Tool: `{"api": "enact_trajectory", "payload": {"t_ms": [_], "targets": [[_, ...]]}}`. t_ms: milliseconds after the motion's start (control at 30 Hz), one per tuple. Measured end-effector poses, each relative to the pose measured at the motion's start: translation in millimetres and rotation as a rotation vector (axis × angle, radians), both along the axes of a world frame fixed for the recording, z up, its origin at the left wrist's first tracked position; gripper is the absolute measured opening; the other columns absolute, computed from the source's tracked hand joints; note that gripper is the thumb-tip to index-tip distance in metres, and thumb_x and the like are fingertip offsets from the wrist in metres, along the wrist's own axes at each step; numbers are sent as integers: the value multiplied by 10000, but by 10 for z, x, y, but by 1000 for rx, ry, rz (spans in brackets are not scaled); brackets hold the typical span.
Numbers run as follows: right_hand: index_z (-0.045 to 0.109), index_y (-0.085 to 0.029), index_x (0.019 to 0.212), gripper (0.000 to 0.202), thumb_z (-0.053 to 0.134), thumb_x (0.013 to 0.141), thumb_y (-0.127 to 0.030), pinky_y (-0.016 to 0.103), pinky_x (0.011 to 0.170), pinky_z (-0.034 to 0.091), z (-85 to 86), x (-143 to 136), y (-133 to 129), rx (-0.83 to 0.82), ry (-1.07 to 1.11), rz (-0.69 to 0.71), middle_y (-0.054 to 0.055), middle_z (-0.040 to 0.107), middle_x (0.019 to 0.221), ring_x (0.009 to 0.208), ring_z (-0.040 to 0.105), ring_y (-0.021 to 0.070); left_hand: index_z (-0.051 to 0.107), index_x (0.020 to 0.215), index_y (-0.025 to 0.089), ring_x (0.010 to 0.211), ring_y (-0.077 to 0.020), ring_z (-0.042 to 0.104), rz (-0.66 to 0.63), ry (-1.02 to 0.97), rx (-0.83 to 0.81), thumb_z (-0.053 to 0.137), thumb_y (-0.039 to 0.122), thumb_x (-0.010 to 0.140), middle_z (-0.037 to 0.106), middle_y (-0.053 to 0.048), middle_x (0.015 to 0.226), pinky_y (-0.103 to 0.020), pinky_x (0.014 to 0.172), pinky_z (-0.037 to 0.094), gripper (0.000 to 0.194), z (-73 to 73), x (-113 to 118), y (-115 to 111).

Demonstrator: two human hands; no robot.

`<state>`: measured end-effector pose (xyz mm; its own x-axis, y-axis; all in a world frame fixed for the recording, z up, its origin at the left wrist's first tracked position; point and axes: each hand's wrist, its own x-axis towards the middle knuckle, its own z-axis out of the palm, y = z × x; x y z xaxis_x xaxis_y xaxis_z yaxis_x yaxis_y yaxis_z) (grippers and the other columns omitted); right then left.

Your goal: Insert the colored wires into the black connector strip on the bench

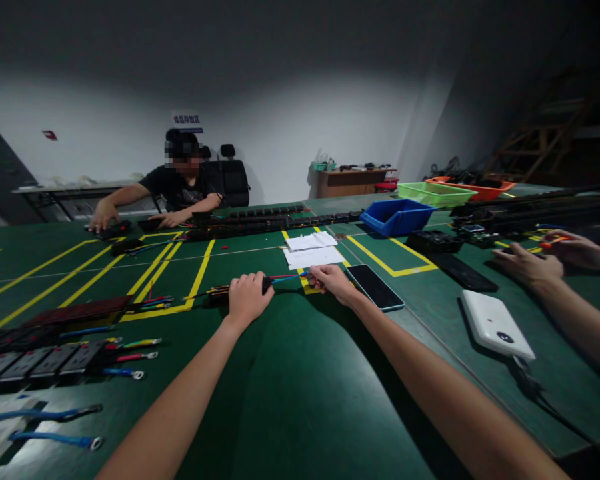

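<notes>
My left hand point(249, 298) is closed over a black socket strip point(221, 294) lying on the green table, covering much of it. Red and blue wires point(283, 278) run out of its right end. At their far ends, my right hand point(331, 280) pinches the wires between thumb and fingers; the tips are partly hidden. White papers point(314, 250) lie just beyond my right hand. A phone point(375, 287) with a dark screen rests beside my right wrist.
Socket strips with ring-ended wires point(85, 358) lie at left. Across the table a person point(185, 180) handles a black tool. A blue bin point(397, 215) stands at the back. At right are a white device point(497, 325) with a cable and another person's hands point(535, 260).
</notes>
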<state>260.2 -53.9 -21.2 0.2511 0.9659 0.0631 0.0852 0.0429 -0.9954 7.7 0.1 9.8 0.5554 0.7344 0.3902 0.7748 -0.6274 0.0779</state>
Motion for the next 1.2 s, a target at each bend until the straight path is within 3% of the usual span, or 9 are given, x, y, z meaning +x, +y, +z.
{"api": "enact_trajectory", "payload": {"t_ms": [533, 933, 1200], "targets": [[739, -177, 994, 497, 837, 686, -554, 191, 461, 393, 30, 65, -66, 69, 26, 90, 42, 710, 842, 615, 587, 105, 652, 1064, 185, 939, -269, 649, -13, -22, -4, 447, 455, 968, 724, -106, 1008, -419, 849, 462, 352, -11, -9, 11], [662, -163, 830, 571, 723, 735, -723, 168, 427, 377, 86, -26, -70, 2, 53, 64, 29, 657, 768, 572, 555, 85, 647, 1049, 189, 942, -276, 646, -4, -19, 22, 447, 464, 964, 725, -104, 1004, -431, 850, 459, 351, -43, -4, 28], [693, -164, 841, 529, 796, 672, -655, 184, 444, 386, 25, 22, -40, 46, -15, 37, 25, 672, 762, 587, 574, 99, 653, 1077, 187, 945, -263, 647, -19, -33, -21, 437, 459, 968, 725, -103, 1019, -441, 877, 474, 364, -34, -3, 31]]}}
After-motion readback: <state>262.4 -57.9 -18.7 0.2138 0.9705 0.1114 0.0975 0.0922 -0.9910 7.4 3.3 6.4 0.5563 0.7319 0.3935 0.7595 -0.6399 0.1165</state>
